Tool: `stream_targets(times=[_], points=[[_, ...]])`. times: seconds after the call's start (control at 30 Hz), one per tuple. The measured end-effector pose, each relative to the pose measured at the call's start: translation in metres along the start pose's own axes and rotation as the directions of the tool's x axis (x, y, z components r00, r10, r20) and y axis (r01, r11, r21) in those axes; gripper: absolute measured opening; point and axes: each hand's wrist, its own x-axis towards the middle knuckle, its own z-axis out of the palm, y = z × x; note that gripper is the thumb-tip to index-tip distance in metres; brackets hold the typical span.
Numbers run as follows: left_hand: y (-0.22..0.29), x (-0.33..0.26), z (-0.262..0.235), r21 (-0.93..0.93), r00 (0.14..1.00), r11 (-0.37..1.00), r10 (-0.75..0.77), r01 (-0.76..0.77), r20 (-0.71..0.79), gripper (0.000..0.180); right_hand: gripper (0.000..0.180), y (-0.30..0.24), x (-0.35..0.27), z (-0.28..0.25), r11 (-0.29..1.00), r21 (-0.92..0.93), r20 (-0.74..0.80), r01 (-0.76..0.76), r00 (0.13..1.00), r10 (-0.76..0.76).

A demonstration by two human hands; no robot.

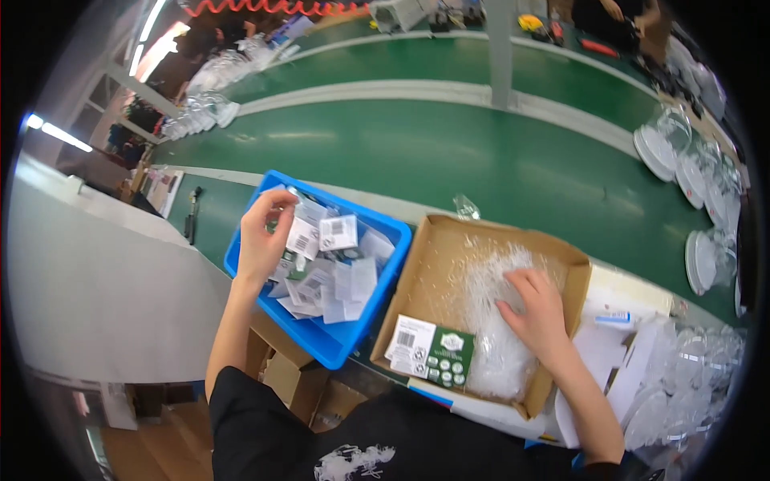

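My left hand point(265, 231) is over the far left part of a blue plastic bin point(350, 350), its fingers curled in toward the thumb. Whatever sits between those fingertips is too small to make out. Folded white and green cards point(338, 232) with printed codes lie loosely heaped in the bin. To the right, a shallow cardboard box point(437, 264) holds a pile of thin clear plastic strands point(497, 353). My right hand point(536, 311) touches that pile, thumb apart from the bent fingers. A stack of white and green cards point(431, 350) rests in the box's near left corner.
Green work surfaces point(361, 132) stretch beyond, split by pale rails and a grey post point(500, 56). Clear domed parts with white discs point(699, 180) line the right side; more clear parts point(682, 377) crowd beside the box. A dark tool point(192, 215) lies left of the bin.
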Motion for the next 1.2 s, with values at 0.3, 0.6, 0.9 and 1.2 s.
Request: stream_targets(times=[0.3,0.6,0.9,1.2], points=[[0.093,-0.063,0.089,-0.206,0.508,0.948,0.304,-0.241,0.806,0.046,0.013,0.015,-0.001,0.004,0.999,0.054,-0.036,-0.003,0.999,0.005],[0.081,-0.061,0.116,-0.134,0.330,0.987,0.157,-0.092,0.931,0.035,0.008,0.022,-0.009,0.011,0.992,-0.117,-0.037,0.039,0.998,-0.044],[0.096,-0.050,0.108,-0.197,0.361,0.979,0.202,-0.052,0.910,0.024,0.006,0.016,-0.001,0.005,0.956,0.277,-0.150,-0.098,0.978,0.144],[0.116,-0.036,0.101,-0.301,0.275,0.954,0.290,-0.001,0.917,0.017,0.015,0.016,-0.002,0.000,0.931,0.332,-0.121,-0.152,0.972,0.202]])
